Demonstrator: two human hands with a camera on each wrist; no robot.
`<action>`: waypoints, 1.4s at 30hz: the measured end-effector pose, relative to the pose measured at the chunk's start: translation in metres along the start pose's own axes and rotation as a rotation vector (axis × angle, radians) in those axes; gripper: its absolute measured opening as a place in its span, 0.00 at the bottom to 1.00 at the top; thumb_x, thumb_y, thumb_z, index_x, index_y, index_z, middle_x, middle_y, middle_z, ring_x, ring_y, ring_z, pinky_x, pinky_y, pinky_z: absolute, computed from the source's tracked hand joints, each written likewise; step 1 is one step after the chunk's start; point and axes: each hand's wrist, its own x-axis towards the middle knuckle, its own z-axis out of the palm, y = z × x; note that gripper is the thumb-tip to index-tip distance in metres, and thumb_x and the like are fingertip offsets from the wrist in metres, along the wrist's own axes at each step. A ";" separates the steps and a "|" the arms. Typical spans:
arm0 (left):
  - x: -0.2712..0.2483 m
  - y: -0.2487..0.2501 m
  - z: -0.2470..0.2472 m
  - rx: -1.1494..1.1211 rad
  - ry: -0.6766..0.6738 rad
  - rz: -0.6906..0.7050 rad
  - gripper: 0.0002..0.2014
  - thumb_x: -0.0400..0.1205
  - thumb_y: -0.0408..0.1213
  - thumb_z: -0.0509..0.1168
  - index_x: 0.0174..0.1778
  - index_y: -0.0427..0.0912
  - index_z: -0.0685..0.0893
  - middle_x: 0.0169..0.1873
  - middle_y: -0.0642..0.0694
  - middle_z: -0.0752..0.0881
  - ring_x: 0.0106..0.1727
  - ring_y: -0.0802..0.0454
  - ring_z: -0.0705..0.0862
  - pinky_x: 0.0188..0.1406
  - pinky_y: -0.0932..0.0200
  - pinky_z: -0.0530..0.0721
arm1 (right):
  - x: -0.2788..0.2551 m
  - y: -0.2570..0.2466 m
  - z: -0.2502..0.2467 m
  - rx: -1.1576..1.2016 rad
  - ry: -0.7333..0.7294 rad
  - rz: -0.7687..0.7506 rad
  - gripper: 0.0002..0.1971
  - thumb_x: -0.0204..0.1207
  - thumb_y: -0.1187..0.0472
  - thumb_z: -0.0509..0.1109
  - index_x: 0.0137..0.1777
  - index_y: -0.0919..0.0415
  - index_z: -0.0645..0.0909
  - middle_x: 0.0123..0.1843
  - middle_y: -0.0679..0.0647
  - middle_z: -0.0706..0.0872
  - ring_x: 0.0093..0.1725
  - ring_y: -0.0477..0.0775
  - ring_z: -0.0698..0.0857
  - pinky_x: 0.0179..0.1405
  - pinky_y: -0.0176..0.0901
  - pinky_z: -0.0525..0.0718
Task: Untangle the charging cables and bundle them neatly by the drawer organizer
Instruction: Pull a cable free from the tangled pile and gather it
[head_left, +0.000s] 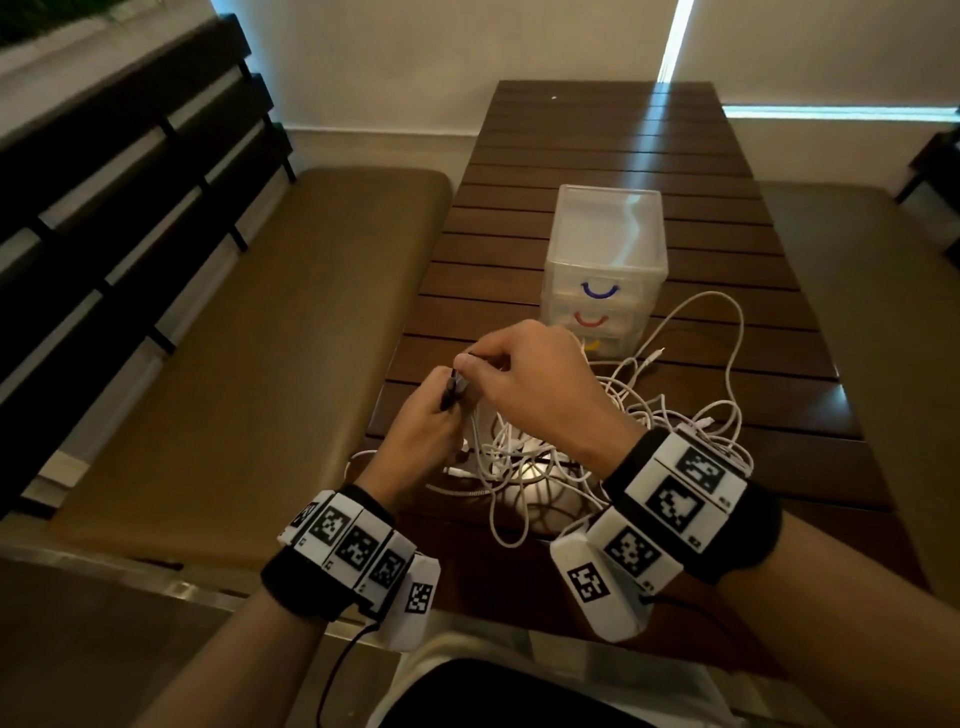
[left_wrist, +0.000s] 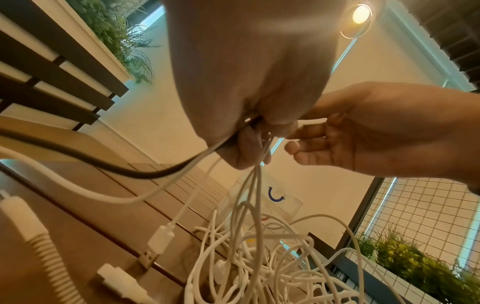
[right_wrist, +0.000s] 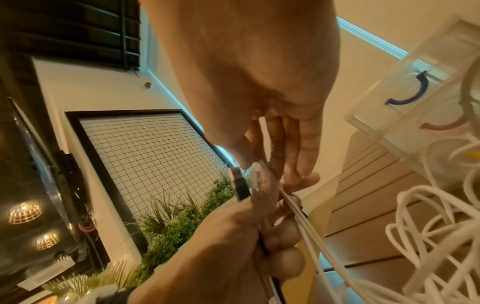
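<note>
A long table (head_left: 597, 150) of dark wood slats stands in a room with pale walls. A brown bench (head_left: 249, 332) with a dark slat back runs along its left side, and another brown seat (head_left: 857, 312) is on the right. Green plants (right_wrist: 182, 216) grow by a wire grid panel (right_wrist: 145, 152).

The far half of the table is bare wood, so there is open room behind the drawer organizer (head_left: 605, 260). The near edge is close to the person's lap.

The organizer is a clear plastic box with a blue, a red and a yellow handle. The charging cables (head_left: 545, 457) are thin and white, heaped in a knotted pile on the near end of the table, just in front of the organizer. One loop reaches out to the right.

Both hands are lifted above the pile. The left hand (head_left: 431, 415) grips a bunch of white strands and a black cable (left_wrist: 145, 174). The right hand (head_left: 524, 374) pinches a cable end right beside the left hand's fingers
</note>
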 end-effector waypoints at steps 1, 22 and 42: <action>-0.001 0.001 0.000 -0.021 -0.007 -0.017 0.13 0.88 0.41 0.57 0.54 0.33 0.75 0.29 0.45 0.73 0.23 0.57 0.71 0.21 0.61 0.71 | -0.001 0.000 -0.001 0.008 -0.013 -0.009 0.12 0.82 0.50 0.68 0.48 0.51 0.92 0.38 0.47 0.91 0.37 0.42 0.86 0.37 0.38 0.85; -0.010 0.018 -0.005 -0.181 0.334 0.024 0.12 0.86 0.49 0.61 0.51 0.56 0.90 0.28 0.56 0.82 0.35 0.56 0.83 0.38 0.52 0.85 | -0.024 0.026 0.050 0.694 -0.056 0.143 0.08 0.87 0.55 0.62 0.60 0.56 0.78 0.52 0.53 0.87 0.49 0.47 0.89 0.52 0.49 0.89; 0.001 0.027 -0.032 -0.551 0.605 0.051 0.24 0.88 0.54 0.52 0.41 0.47 0.89 0.36 0.51 0.87 0.41 0.54 0.85 0.54 0.50 0.86 | -0.019 0.051 0.022 -0.462 -0.169 -0.169 0.29 0.85 0.33 0.43 0.57 0.51 0.79 0.45 0.52 0.85 0.43 0.55 0.84 0.45 0.52 0.81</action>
